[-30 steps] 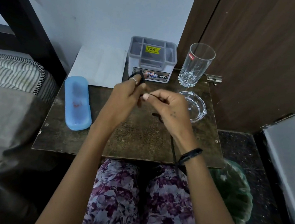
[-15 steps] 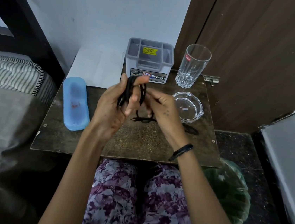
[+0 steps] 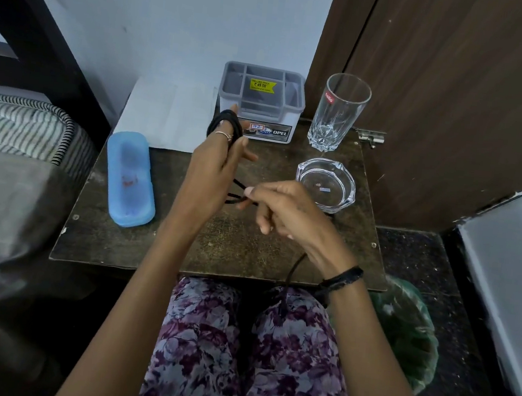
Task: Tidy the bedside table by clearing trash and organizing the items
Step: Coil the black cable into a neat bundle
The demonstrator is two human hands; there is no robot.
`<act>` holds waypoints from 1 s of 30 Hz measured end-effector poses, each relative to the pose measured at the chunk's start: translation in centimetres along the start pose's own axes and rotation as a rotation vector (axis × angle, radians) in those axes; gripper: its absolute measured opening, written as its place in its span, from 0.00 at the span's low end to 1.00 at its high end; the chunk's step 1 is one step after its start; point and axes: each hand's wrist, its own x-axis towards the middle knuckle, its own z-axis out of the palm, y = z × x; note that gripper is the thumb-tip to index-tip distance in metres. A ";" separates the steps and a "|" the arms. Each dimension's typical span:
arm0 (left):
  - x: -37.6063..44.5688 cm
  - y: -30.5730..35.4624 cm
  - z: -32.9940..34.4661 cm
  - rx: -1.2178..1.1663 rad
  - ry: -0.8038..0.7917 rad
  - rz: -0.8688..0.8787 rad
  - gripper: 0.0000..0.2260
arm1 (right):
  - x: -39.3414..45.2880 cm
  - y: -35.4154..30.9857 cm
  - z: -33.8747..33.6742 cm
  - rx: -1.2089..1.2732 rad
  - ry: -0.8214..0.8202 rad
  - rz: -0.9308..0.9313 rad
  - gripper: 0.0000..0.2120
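1. My left hand is raised over the table with its fingers upright and close together, and the thin black cord is looped in several turns round their upper part, above my ring.
2. From those loops the cord runs down across the palm side to my right hand, which pinches it between thumb and forefinger, just beside the left wrist.
3. Behind my right hand the cord drops past the table's front edge onto my lap.
4. Both hands are above the dark, worn wooden bedside table.
5. To the left lies a light blue plastic oblong case.
6. At the back stand a grey plastic compartmented organiser and a tall clear drinking glass.
7. A clear glass ashtray sits near my right hand.
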 end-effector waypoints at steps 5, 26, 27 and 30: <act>0.1 0.0 -1.0 -0.286 0.099 -0.053 0.13 | 0.6 0.3 -0.3 0.059 0.143 -0.031 0.10; -0.6 -2.3 -2.4 0.068 0.040 -0.113 0.09 | -0.6 -1.0 0.6 0.199 0.362 -0.134 0.11; -0.9 -2.4 -2.4 0.041 0.007 -0.133 0.11 | -0.4 -1.3 0.0 0.146 0.421 -0.167 0.11; -1.8 -1.9 -2.7 -0.076 -0.096 -0.224 0.18 | 0.9 -1.6 -1.6 -0.065 0.597 -0.216 0.14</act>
